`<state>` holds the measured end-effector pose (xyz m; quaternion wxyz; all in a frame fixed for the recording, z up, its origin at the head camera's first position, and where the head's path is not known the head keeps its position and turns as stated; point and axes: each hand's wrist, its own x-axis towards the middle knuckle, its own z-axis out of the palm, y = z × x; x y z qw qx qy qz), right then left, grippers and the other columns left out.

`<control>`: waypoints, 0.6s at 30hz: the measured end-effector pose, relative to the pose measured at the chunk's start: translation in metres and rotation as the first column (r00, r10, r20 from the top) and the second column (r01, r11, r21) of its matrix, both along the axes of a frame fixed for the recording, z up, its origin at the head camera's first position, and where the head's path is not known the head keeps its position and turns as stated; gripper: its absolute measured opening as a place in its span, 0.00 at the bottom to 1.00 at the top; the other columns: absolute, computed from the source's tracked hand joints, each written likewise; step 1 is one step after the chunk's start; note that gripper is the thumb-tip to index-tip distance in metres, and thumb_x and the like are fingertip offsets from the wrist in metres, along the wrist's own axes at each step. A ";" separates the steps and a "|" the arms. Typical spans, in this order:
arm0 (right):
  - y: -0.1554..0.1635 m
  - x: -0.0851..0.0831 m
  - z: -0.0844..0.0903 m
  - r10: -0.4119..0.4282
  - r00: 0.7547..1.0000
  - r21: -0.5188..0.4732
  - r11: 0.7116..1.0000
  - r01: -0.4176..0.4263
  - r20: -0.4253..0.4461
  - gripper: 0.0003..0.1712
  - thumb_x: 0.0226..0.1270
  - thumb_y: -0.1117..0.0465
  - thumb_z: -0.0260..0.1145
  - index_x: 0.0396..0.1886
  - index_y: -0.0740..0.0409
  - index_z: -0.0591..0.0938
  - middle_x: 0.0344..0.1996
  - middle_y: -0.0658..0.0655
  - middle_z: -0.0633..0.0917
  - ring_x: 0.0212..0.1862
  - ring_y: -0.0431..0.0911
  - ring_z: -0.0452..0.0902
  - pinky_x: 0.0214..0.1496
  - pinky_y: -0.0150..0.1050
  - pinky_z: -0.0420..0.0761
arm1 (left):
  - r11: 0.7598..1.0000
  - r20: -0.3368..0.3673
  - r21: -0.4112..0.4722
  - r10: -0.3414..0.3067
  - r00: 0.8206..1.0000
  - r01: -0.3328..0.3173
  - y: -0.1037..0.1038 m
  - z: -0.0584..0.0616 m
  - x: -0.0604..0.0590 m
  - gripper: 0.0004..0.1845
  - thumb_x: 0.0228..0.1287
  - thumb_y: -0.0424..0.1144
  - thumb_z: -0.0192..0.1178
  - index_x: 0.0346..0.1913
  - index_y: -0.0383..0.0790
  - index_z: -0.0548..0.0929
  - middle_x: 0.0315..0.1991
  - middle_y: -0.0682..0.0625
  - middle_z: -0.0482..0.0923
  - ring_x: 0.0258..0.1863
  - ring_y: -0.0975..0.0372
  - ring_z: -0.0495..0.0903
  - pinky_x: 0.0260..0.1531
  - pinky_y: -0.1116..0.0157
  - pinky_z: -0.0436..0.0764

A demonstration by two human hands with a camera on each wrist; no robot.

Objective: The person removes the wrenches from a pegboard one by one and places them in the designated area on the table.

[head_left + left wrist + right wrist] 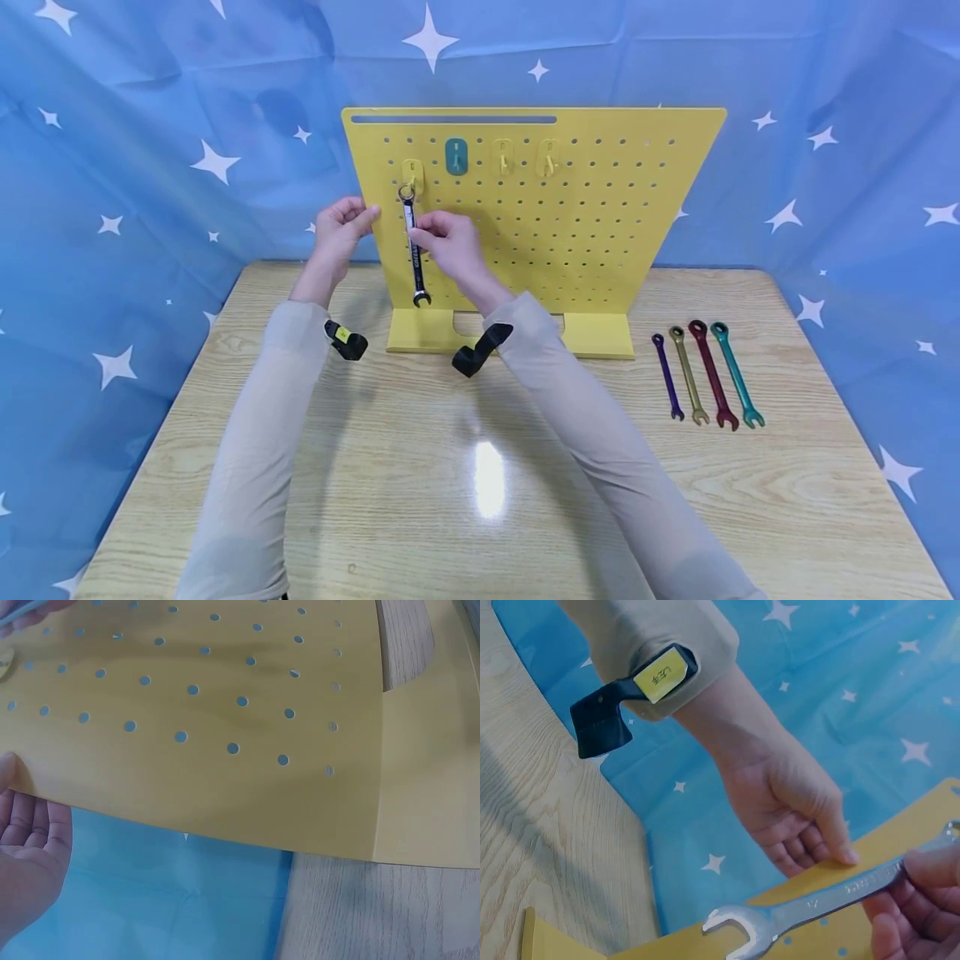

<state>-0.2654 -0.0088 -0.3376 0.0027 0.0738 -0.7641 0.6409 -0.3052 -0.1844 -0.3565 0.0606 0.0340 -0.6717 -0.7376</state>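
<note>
A silver combination wrench (417,268) hangs upright in front of the yellow pegboard (697,127), ring end up and open jaw down. My right hand (456,248) pinches its shank between thumb and fingers. At the top, the ring overlaps the leftmost yellow hook (413,169) in the head view. My left hand (335,239) grips the board's left edge, thumb on the front face and fingers behind, as the right wrist view shows. In that view the wrench (829,901) lies close along the perforated face.
Right of that hook sit a teal hook (456,157) and two yellow hooks (503,157). On the wooden table's right side lie a purple wrench (667,375), a gold wrench (689,375), a red wrench (713,377) and a teal wrench (737,377). Blue star-patterned cloth (217,162) stands behind.
</note>
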 end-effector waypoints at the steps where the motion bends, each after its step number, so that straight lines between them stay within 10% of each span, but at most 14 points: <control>1: 0.000 0.001 0.001 0.001 1.000 -0.002 1.000 -0.001 0.001 0.06 0.62 0.65 0.66 0.35 0.65 0.83 0.30 0.56 0.84 0.29 0.41 0.77 0.32 0.29 0.77 | 1.000 0.000 -0.001 0.002 1.000 -0.002 0.000 0.000 0.000 0.08 0.60 0.30 0.62 0.26 0.44 0.81 0.26 0.53 0.78 0.31 0.64 0.76 0.47 0.64 0.76; 18: 0.005 0.011 0.013 0.047 0.997 -0.119 0.992 -0.039 0.065 0.07 0.62 0.68 0.65 0.36 0.70 0.82 0.25 0.53 0.81 0.27 0.44 0.74 0.43 0.49 0.80 | 1.000 0.000 -0.022 -0.003 1.000 0.003 -0.001 0.000 0.001 0.02 0.61 0.31 0.62 0.36 0.35 0.82 0.28 0.52 0.77 0.32 0.63 0.76 0.47 0.64 0.76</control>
